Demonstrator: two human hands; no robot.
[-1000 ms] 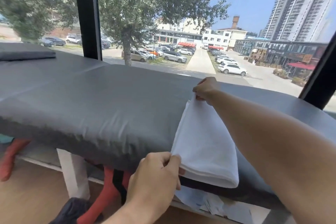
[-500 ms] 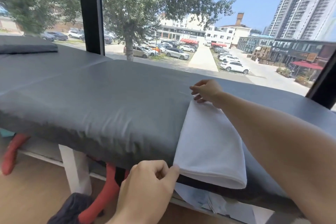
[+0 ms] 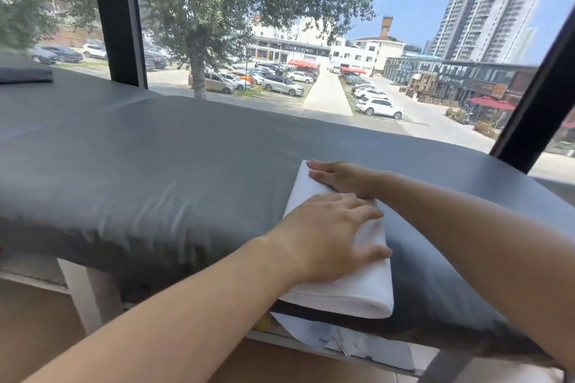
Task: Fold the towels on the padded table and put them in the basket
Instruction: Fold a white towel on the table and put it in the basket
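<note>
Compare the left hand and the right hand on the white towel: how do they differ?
The left hand lies on the near half of the white towel, fingers spread. The right hand lies on the far end, fingers together, pointing left. Both rest flat on top and grip nothing.

The towel [image 3: 348, 292] is seen in plain white, without any pattern, and the padded table [image 3: 155, 171] is covered in a plain dark grey with a slight sheen. A pad [image 3: 21, 71] of the same dark grey is seen at the far left, and the window frame [image 3: 115, 15] is black.
</note>
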